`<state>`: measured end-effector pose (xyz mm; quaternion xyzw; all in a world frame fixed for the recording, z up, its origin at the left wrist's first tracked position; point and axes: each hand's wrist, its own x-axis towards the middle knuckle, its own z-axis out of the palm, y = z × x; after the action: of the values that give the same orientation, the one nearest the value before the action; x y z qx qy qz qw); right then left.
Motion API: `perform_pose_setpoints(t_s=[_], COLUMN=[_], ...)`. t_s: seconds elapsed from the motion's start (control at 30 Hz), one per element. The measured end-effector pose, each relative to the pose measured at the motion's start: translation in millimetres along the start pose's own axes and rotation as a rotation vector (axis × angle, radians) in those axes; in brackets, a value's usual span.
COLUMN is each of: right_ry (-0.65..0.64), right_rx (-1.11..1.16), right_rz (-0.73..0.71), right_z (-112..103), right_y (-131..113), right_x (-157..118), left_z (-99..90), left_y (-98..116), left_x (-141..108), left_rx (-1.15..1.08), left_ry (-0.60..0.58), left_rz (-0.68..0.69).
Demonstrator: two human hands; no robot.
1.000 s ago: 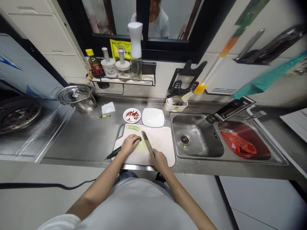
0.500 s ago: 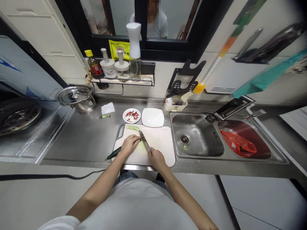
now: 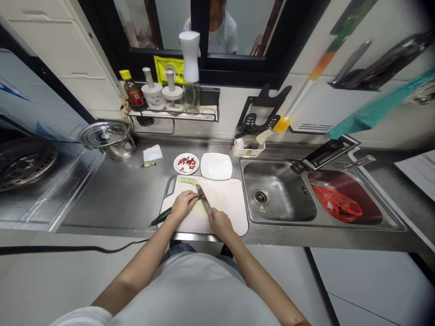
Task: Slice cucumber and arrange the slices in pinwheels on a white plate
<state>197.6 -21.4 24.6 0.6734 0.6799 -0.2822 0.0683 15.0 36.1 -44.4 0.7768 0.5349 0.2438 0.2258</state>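
Note:
My left hand (image 3: 183, 203) presses down on a dark green cucumber (image 3: 161, 217), whose uncut end sticks out to the left past the wrist. In my right hand (image 3: 220, 224) is a kitchen knife (image 3: 205, 204), its blade pointing away from me beside the left fingertips, at the cucumber's cut end. Both hands work over a white cutting board (image 3: 233, 206) with a grey handle. A row of thin cucumber slices (image 3: 187, 180) lies along its far edge. Behind the board are a small plate (image 3: 176, 168) with chopped red pieces and a white plate (image 3: 216, 166).
A double sink (image 3: 282, 192) lies to the right, with a red plastic bag (image 3: 343, 208) in one basin. A lidded steel pot (image 3: 118, 146), a white tissue (image 3: 152, 153) and cucumber scraps (image 3: 148, 164) are at left. Seasoning bottles stand on a wall rack (image 3: 176, 117).
The knife blade has shifted slightly at the cucumber's cut end, and a bit of green now shows against it. My left hand has kept its place.

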Motion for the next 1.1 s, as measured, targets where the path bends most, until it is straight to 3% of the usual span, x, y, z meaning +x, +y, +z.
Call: perform_pose_setpoints(t_s=[0.67,1.1], right_ry=[0.022,-0.097], right_rx=[-0.038,-0.063], right_rz=[-0.041,-0.001], right_z=[-8,-6], right_y=[-17,2], right_x=[19,-11], left_z=[3.1,4.9], left_y=[-2,-4], left_x=[-1,0], left_rx=[0.003,0.011], left_ry=[0.019,0.022], left_rz=[0.047,0.047])
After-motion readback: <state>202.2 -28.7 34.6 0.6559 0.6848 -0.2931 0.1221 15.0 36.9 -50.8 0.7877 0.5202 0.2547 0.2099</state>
